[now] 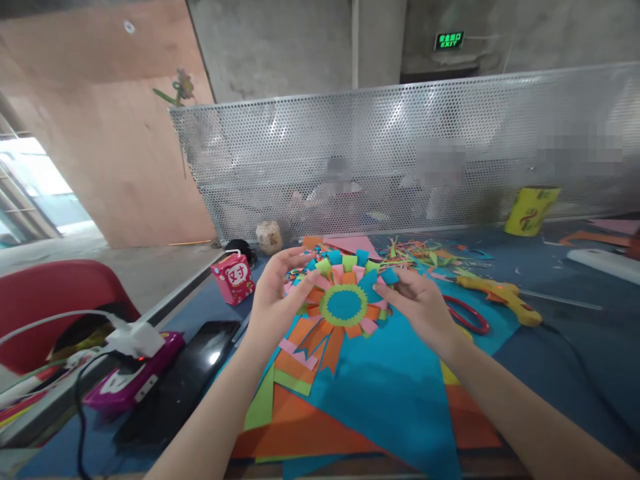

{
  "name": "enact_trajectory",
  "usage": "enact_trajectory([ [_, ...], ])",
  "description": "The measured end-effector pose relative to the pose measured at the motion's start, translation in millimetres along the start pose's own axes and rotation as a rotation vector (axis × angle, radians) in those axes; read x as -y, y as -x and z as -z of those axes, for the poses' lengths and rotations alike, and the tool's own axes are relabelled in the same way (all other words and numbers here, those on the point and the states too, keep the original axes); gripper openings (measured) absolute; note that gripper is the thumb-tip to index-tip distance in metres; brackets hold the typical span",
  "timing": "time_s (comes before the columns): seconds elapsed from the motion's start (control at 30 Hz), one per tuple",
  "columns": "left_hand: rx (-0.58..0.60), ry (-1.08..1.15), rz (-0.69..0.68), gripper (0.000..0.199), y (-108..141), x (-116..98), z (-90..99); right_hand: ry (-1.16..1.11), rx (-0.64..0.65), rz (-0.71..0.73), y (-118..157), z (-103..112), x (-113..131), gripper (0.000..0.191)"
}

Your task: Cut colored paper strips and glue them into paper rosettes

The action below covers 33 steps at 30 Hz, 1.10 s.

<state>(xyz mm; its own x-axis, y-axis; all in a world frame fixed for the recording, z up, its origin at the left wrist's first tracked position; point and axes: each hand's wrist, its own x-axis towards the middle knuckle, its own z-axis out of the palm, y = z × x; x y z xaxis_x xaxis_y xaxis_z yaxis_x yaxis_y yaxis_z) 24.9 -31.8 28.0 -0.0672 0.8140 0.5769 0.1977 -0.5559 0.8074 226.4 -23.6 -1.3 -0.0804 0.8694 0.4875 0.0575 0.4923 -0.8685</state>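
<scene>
A round paper rosette [370,311] is held up between my two hands above the coloured sheets. Its centre is blue with a zigzag green ring, and looped strips of orange, pink, green and blue surround it. My left hand [283,287] grips its left edge, thumb in front. At the right edge, my right hand [415,303] pinches the rosette by a blue loop between thumb and fingers. Orange strips with notched ends [333,350] show just below the rosette. Beneath lies a large blue paper sheet [385,393] over orange paper [300,427].
A yellow glue gun [505,297] and red-handled scissors [473,319] lie right. Paper scraps [415,253] are piled behind. At left are a black phone [175,393], a purple power strip [135,380] and a red box [233,279]. A perforated metal screen [300,153] borders the table.
</scene>
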Motion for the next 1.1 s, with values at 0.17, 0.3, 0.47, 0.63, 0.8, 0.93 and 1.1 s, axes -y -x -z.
enact_trajectory([
  [0.17,0.015,0.109,0.056,0.033,-1.8,0.7,-3.1,0.013,-0.002,0.004,0.6,-0.4,1.3,0.030],
  [0.3,-0.020,0.067,0.045,0.024,-2.6,3.4,-2.0,0.039,0.008,-0.010,1.3,-0.3,2.6,0.029],
  [0.47,-0.006,0.081,0.035,0.027,-1.7,1.1,-0.3,0.028,0.004,-0.002,1.4,-0.6,2.9,0.028],
  [0.63,0.069,0.118,-0.012,0.044,-0.4,-2.7,-0.6,0.024,0.012,0.000,1.3,-0.6,4.5,0.026],
  [0.8,0.045,0.125,0.032,0.035,-0.3,-2.7,-1.5,0.029,0.010,0.007,1.9,-0.8,5.3,0.025],
  [0.93,0.041,0.183,0.093,0.031,-1.1,-2.0,-2.6,0.038,0.025,0.009,1.8,-0.3,4.6,0.023],
  [1.1,0.009,0.253,0.151,0.030,-3.3,0.1,-3.2,0.031,0.030,0.011,1.7,-0.4,4.5,0.021],
])
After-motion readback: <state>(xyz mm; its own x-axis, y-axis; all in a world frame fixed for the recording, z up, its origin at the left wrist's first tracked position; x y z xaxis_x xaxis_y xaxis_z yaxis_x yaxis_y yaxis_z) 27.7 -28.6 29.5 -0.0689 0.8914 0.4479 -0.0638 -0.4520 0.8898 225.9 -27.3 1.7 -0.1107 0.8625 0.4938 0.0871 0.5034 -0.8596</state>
